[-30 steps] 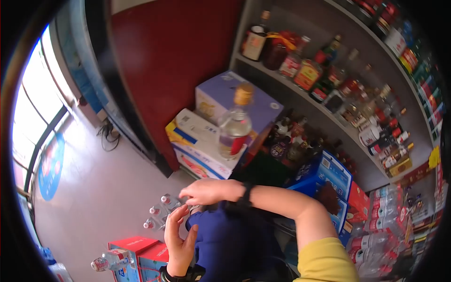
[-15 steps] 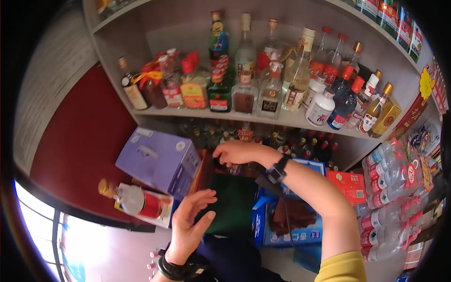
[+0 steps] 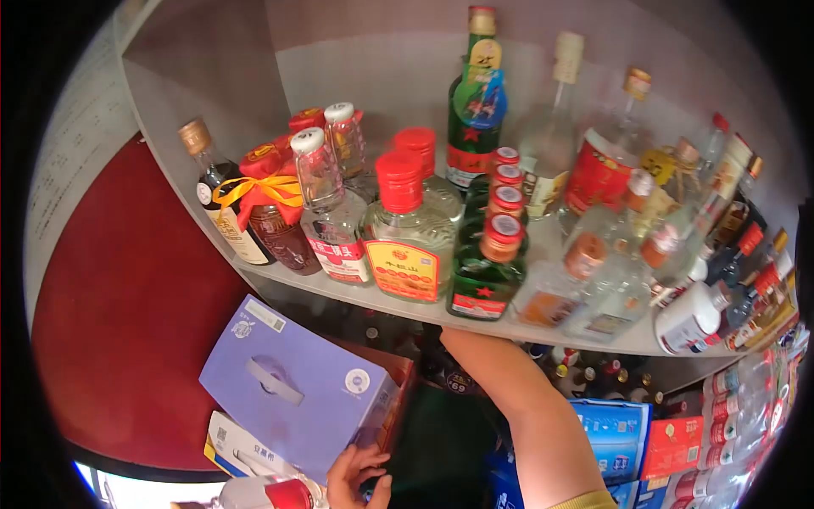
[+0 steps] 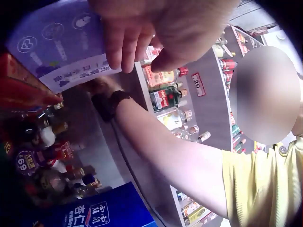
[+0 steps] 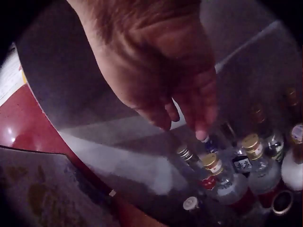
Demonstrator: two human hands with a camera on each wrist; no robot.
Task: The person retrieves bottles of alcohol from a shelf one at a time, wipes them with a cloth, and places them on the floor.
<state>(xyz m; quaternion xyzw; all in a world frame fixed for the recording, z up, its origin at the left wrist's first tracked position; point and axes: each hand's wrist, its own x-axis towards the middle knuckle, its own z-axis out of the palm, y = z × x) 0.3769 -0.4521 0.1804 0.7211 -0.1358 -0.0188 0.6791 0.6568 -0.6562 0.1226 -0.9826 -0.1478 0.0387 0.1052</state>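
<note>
My right hand [image 5: 163, 66] reaches into the lower shelf, hidden beneath the upper shelf board in the head view. In the right wrist view its fingers hang down, fairly straight, with nothing held. The fingertips are right above a small blue-labelled bottle neck [image 5: 209, 144]. Beside it stand clear bottles with gold caps [image 5: 214, 164] and a striped-capped bottle [image 5: 186, 153]. My left hand [image 3: 360, 479] is at the bottom of the head view, fingers loosely bent and holding nothing, in front of a purple carton [image 3: 292, 382].
Above the right forearm, the shelf board [image 3: 339, 293] carries several liquor bottles, including a red-capped one [image 3: 403, 259]. A large bottle [image 3: 288, 492] rests by a white carton [image 3: 242, 445] at lower left. Blue cartons [image 3: 610, 424] and packed water bottles [image 3: 721, 424] stand right.
The view has swung from the floor and doorway to the shelves and come closer. My right hand has gone from over the floor into the lower shelf. My left hand now appears lower in view.
</note>
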